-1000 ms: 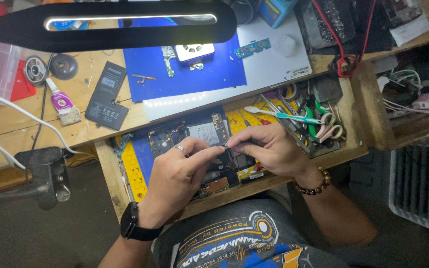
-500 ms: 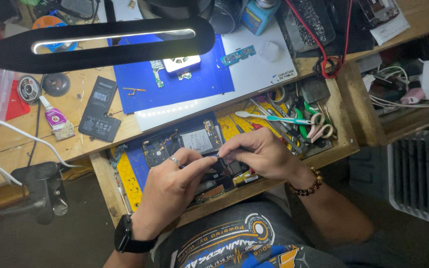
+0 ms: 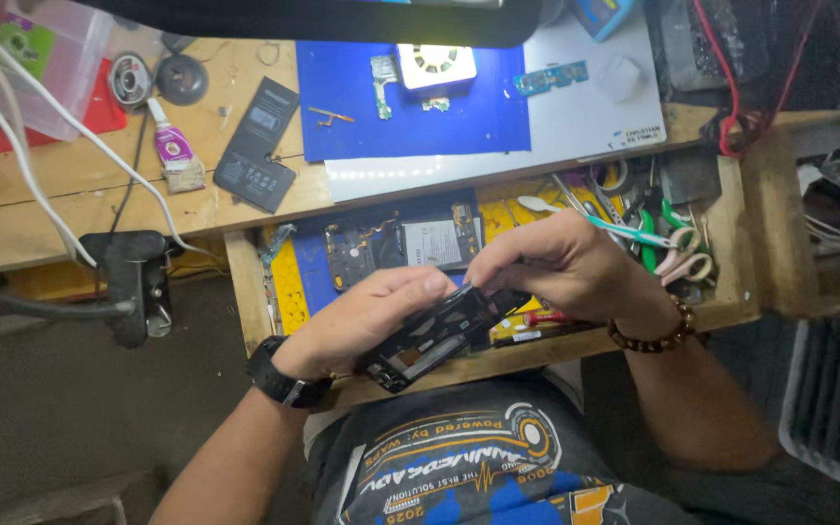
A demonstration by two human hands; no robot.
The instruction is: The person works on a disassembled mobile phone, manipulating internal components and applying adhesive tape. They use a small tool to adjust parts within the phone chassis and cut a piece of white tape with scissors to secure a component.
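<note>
we hold a black phone frame (image 3: 437, 333) over the open wooden drawer (image 3: 245, 292), our left hand (image 3: 371, 321) wrapped round it, our right hand (image 3: 561, 267) pinching its top edge; a blue mat (image 3: 410, 122) lies on the wooden bench (image 3: 70, 185) beyond

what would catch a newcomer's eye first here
Both hands meet at the centre: the left hand and right hand grip a black phone frame over an open wooden drawer. Behind, a bright blue mat lies on the bench, a black battery left of it.
</note>
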